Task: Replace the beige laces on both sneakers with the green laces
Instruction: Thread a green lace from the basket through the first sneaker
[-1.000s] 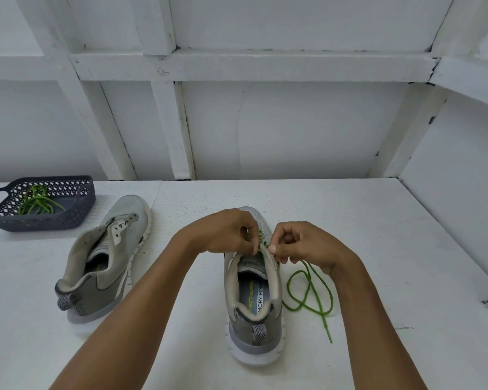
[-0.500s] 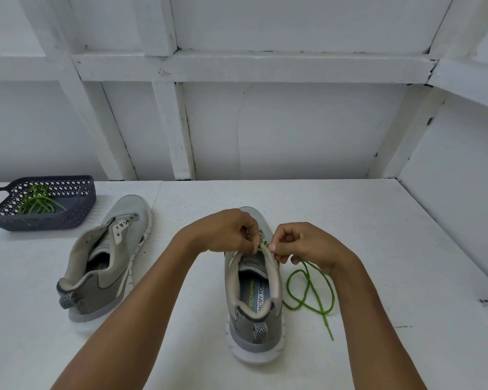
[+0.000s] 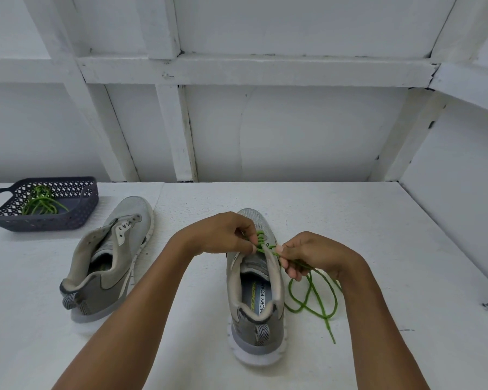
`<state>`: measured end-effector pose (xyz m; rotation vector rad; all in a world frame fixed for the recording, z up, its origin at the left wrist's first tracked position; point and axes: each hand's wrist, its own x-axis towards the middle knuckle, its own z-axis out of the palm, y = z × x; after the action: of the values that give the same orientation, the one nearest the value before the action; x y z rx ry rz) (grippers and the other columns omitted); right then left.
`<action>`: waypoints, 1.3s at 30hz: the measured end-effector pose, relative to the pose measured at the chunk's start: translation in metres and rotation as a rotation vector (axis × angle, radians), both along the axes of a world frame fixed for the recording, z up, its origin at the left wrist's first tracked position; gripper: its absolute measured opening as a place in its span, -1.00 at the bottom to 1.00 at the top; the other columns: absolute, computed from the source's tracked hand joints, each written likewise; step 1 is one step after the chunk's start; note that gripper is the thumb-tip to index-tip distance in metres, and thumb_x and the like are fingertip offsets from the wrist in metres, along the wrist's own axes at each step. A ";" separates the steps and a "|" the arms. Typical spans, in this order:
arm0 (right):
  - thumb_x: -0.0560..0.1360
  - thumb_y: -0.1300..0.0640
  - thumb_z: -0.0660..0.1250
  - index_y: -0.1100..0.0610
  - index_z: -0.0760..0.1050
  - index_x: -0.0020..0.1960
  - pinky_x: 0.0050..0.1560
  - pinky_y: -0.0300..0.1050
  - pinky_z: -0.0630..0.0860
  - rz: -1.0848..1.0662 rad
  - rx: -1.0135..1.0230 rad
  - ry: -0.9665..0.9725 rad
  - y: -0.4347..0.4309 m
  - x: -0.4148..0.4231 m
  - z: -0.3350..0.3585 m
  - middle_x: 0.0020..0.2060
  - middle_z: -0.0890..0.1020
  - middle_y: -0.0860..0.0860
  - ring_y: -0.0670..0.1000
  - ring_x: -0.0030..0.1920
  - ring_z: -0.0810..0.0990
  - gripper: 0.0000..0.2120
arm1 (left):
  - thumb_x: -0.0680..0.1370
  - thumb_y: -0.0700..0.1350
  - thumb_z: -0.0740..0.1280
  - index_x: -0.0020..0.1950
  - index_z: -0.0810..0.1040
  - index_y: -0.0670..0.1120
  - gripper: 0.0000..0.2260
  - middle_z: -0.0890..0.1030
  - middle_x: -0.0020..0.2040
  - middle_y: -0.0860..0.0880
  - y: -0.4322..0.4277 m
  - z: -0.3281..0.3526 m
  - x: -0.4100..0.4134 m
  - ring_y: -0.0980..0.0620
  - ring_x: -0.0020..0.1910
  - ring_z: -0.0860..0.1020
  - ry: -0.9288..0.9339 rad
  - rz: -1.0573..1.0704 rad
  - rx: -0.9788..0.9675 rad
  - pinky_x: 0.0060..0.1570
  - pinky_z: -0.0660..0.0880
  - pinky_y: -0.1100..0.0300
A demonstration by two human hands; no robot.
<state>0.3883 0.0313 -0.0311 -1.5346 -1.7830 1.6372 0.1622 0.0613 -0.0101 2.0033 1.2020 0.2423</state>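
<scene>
A grey sneaker (image 3: 254,313) stands in front of me, heel toward me, with a green lace (image 3: 312,298) threaded through its upper eyelets. My left hand (image 3: 223,233) pinches the lace at the left side of the tongue. My right hand (image 3: 313,253) pinches the same lace at the right eyelets, and the loose end trails in loops on the table to the shoe's right. A second grey sneaker (image 3: 107,263) lies to the left with no lace in its eyelets. Another green lace (image 3: 41,204) sits in the dark basket (image 3: 76,218).
The white table (image 3: 378,235) meets a white framed wall at the back and a white side wall on the right. The basket stands at the far left by the back edge.
My right hand has drawn the lace to the right and slightly toward me, away from the left hand. The loops on the table have shifted a little.
</scene>
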 end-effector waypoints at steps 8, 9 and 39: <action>0.55 -0.09 0.35 0.10 0.59 -0.09 0.00 -0.12 0.47 -0.044 0.261 -0.137 0.009 -0.007 0.005 -0.12 0.65 0.00 -0.07 -0.08 0.58 -0.75 | 0.58 -0.13 0.33 -0.07 0.62 -0.02 -0.92 0.63 -0.16 0.04 0.011 -0.002 -0.005 0.05 -0.13 0.56 -0.158 0.170 0.050 -0.05 0.52 0.06; 0.56 -0.08 0.35 0.09 0.57 -0.15 -0.07 -0.19 0.44 0.003 0.231 -0.160 0.009 -0.010 0.005 -0.20 0.62 -0.07 -0.13 -0.16 0.55 -0.75 | 0.58 -0.15 0.34 -0.09 0.61 -0.02 -0.91 0.62 -0.18 0.05 0.011 -0.002 -0.004 0.08 -0.15 0.54 -0.168 0.174 0.053 -0.08 0.51 0.08; 0.61 -0.05 0.25 0.13 0.42 -0.28 -0.41 -0.25 0.30 -0.357 0.451 0.289 0.002 -0.002 0.076 -0.43 0.45 -0.05 -0.06 -0.44 0.36 -0.64 | 0.53 0.04 0.43 0.09 0.55 0.05 -0.82 0.58 0.06 0.15 0.006 0.009 0.021 0.15 0.05 0.55 -0.166 0.301 0.222 -0.10 0.43 0.30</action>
<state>0.3863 0.0334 0.0447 -1.2461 -1.4875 1.1242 0.1835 0.0677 -0.0007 1.9341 1.4155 0.7051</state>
